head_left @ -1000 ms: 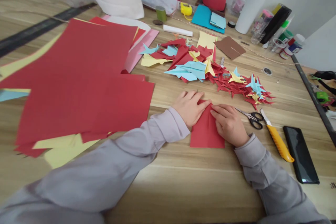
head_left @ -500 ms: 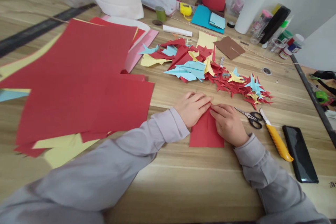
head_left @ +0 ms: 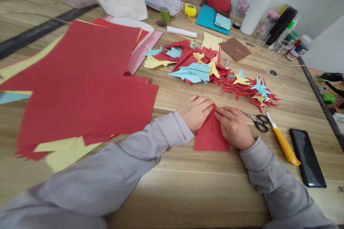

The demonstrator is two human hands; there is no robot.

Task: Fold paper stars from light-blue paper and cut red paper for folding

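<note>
A small red sheet of paper [head_left: 211,137] lies on the table in front of me, its upper end folded to a point and a crease running down its middle. My left hand [head_left: 196,111] is closed over the upper left edge, fingers together and pressed on the paper. On the other side, my right hand [head_left: 234,126] pinches the upper right edge with thumb and bent fingers. The tip of the fold shows between both hands. Black-handled scissors [head_left: 260,121] lie just right of my right hand, and a yellow utility knife [head_left: 285,145] beside them.
Large red sheets [head_left: 80,78] are stacked at the left. Folded paper planes [head_left: 195,72] in red, blue and yellow lie heaped beyond my hands. A black phone [head_left: 307,157] rests at the right. A tape measure [head_left: 190,10], a white roll [head_left: 256,10] and jars [head_left: 298,48] stand at the back.
My left fingers have drawn back slightly to the left from the tip of the red paper, so more of the folded point shows. My right hand has hardly moved.
</note>
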